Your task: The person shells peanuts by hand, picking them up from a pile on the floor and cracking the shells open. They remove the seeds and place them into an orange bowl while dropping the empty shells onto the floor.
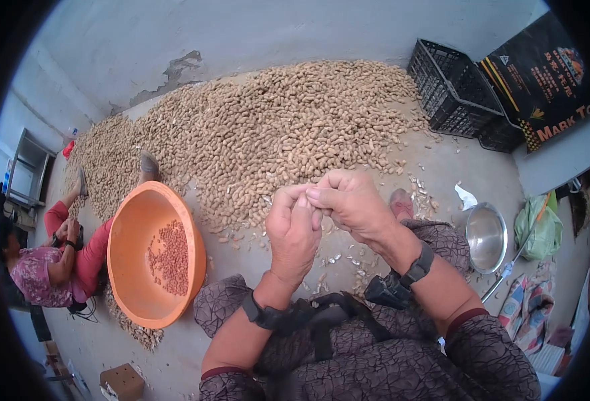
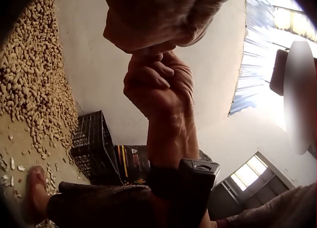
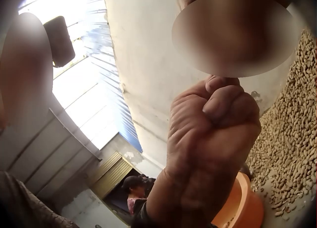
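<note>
In front of the lap, my left hand (image 1: 293,230) and right hand (image 1: 355,204) meet at the fingertips, thumbs close together and the other fingers curled. Between them they pinch something small, apparently a peanut, almost wholly covered by the fingers. The left wrist view has the right hand (image 2: 161,87) below the near hand, their tips touching; the right wrist view shows the left hand (image 3: 213,124) with curled fingers. Beyond the hands, a large heap of unshelled peanuts (image 1: 268,127) spreads over the floor. An orange basin (image 1: 131,267) on the left holds reddish shelled kernels (image 1: 169,257).
A metal bowl (image 1: 487,237) and a green bag (image 1: 539,230) are at the right. Black crates (image 1: 452,93) stand by the wall. Another person (image 1: 51,267) sits at far left, beyond the basin. Shell bits lie near the feet; a cardboard box (image 1: 122,382) is at lower left.
</note>
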### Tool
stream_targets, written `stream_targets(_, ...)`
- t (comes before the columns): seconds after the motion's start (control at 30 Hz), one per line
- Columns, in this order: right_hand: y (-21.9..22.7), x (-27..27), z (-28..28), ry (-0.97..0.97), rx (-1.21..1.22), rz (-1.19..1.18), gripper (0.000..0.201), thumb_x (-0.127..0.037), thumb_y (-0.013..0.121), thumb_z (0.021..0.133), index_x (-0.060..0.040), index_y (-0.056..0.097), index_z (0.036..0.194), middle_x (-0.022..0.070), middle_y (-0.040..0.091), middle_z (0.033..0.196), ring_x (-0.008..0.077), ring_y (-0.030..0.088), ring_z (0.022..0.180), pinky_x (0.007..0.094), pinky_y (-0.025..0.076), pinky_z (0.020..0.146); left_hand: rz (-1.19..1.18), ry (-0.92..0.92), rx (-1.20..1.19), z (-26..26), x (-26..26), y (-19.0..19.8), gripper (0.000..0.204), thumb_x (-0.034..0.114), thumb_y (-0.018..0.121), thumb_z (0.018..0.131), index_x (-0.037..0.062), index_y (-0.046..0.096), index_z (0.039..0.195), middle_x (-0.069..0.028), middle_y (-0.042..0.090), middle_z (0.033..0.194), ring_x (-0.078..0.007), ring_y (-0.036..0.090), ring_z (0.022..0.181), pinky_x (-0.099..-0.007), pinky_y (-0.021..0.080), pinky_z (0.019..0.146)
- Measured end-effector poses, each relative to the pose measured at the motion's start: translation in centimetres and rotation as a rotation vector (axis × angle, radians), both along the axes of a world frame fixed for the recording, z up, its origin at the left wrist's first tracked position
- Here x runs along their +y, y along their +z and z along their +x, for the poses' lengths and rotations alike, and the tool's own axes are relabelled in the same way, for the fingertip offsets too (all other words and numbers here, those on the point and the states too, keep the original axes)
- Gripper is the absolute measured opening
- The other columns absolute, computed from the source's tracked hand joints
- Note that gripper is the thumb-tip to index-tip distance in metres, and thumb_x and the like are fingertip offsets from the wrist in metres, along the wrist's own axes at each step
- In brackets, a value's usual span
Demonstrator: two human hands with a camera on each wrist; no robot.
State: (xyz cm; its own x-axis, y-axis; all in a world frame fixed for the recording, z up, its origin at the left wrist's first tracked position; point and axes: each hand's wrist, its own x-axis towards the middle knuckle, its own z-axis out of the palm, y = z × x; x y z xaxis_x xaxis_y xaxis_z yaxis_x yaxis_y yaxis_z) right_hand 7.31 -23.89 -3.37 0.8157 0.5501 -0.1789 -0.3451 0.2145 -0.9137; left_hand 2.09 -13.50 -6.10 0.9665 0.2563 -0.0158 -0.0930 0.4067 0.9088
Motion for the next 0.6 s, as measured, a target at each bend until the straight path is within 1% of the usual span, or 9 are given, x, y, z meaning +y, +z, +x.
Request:
stream_targets(0.07,0.1,0.1,-0.1,-0.028,-0.008,0.005,0.015,-0.015,0.058,0.081,-0.0016,0.056,0.076,0.0056,0.057,0.059,0.0015,0.037,0.040,0.0157,0.023,0.034,-0.053,0.010,0.011,0.0,-0.1,0.2,0.015,0.011,0.039,0.091,0.0018,0.048,0.098,-0.0001,0.043,0.061,-0.0027,0.034,0.044,-0.0149,0.027,0.035)
stream_targets(0.13,0.5,-0.1,-0.2,0.003,0.037,0.062,0.013,-0.005,0.054,0.082,0.0051,0.054,0.075,0.0109,0.058,0.064,0.0138,0.057,0.054,0.0242,0.047,0.045,-0.109,0.009,0.016,-0.1,-0.1,0.3,0.015,0.011,0.038,0.091,0.0017,0.048,0.098,-0.0005,0.044,0.061,-0.0027,0.033,0.042,-0.0149,0.027,0.035)
stream_targets(0.2,0.6,-0.1,-0.5,-0.003,0.048,0.075,0.013,-0.006,0.053,0.082,0.0051,0.054,0.076,0.0110,0.058,0.064,0.0139,0.057,0.054,0.0239,0.046,0.044,-0.183,-0.027,0.033,-0.3,0.1,0.6,0.015,0.007,0.038,0.090,0.0002,0.048,0.098,0.0007,0.044,0.066,-0.0029,0.037,0.054,-0.0161,0.029,0.043)
stream_targets(0.23,0.7,-0.1,-0.6,-0.009,0.058,0.093,0.013,-0.006,0.053,0.083,0.0051,0.054,0.077,0.0112,0.058,0.064,0.0139,0.057,0.054,0.0236,0.045,0.043,-0.187,-0.021,0.032,-0.4,0.3,0.8,0.015,0.007,0.038,0.090,0.0002,0.048,0.098,0.0007,0.044,0.066,-0.0029,0.037,0.054,-0.0161,0.029,0.043)
stream_targets(0.3,0.9,-0.1,-0.7,-0.003,0.098,0.111,0.013,-0.007,0.053,0.083,0.0047,0.054,0.077,0.0106,0.058,0.064,0.0133,0.056,0.053,0.0223,0.044,0.042,-0.320,-0.077,0.058,-0.4,0.7,1.0,0.016,0.009,0.038,0.090,0.0004,0.048,0.099,-0.0003,0.044,0.065,-0.0036,0.036,0.050,-0.0154,0.027,0.039)
stream_targets(0.37,0.7,0.0,-0.9,-0.001,0.138,0.130,0.013,-0.008,0.053,0.083,0.0042,0.055,0.078,0.0100,0.059,0.064,0.0126,0.055,0.053,0.0211,0.042,0.042,-0.344,-0.081,0.061,-0.1,0.8,1.0,0.017,0.011,0.038,0.091,0.0006,0.048,0.099,-0.0009,0.044,0.064,-0.0039,0.035,0.047,-0.0154,0.027,0.037)
stream_targets(0.43,0.0,0.2,-0.8,-0.073,0.074,0.091,0.013,-0.009,0.053,0.083,0.0030,0.055,0.079,0.0087,0.060,0.065,0.0106,0.053,0.051,0.0192,0.039,0.042,-0.367,-0.080,0.061,0.0,0.8,0.8,0.017,0.012,0.038,0.091,0.0008,0.047,0.100,-0.0016,0.045,0.064,-0.0041,0.034,0.044,-0.0153,0.026,0.035)
stream_targets(0.57,-0.4,0.1,-0.7,-0.099,0.091,0.074,0.011,-0.008,0.053,0.083,0.0022,0.056,0.078,0.0079,0.060,0.066,0.0086,0.051,0.051,0.0189,0.038,0.042,-0.387,-0.105,0.109,0.4,0.7,0.5,0.016,0.019,0.040,0.093,0.0050,0.047,0.095,-0.0001,0.045,0.061,-0.0041,0.032,0.038,-0.0164,0.026,0.034)
stream_targets(0.6,-0.2,0.2,-0.9,-0.135,0.000,0.026,0.010,-0.006,0.053,0.082,0.0023,0.055,0.078,0.0076,0.060,0.066,0.0084,0.052,0.051,0.0195,0.039,0.043,-0.360,-0.105,0.127,0.5,0.7,0.4,0.017,0.021,0.039,0.093,0.0056,0.047,0.092,0.0001,0.046,0.061,-0.0041,0.032,0.038,-0.0163,0.026,0.034)
